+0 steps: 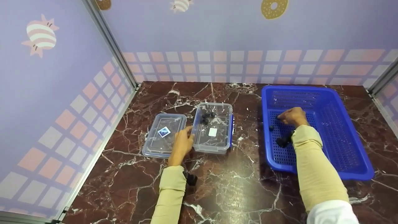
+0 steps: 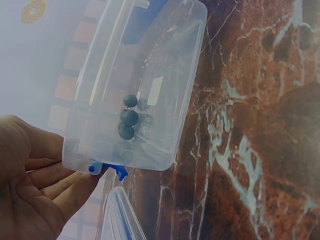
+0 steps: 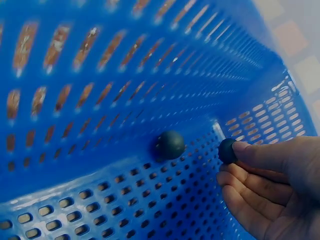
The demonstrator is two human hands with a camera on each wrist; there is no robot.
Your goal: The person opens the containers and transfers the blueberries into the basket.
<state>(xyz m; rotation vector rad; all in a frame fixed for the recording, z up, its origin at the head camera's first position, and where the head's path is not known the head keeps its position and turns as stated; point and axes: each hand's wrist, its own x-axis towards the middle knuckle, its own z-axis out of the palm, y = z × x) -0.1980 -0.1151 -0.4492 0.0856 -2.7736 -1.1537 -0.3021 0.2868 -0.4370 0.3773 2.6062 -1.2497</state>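
Note:
My left hand (image 1: 182, 142) holds the left side of a clear plastic box (image 1: 221, 139), its thumb and fingers about the rim by a blue clip (image 2: 118, 170). Several dark blueberries (image 1: 205, 120) lie together in the box, toward its far end. Inside a blue slotted basket (image 1: 351, 137), my right hand (image 1: 293, 116) pinches a blueberry (image 3: 227, 151) between thumb and fingertips. Another blueberry (image 3: 170, 145) rests on the basket floor against the side wall, left of the hand.
A clear lid (image 1: 152, 147) with a blue-and-white diamond label lies flat left of the box. Box, lid and basket stand on a dark red marbled table (image 1: 242, 193). Patterned panels (image 1: 217, 34) close off the back and left.

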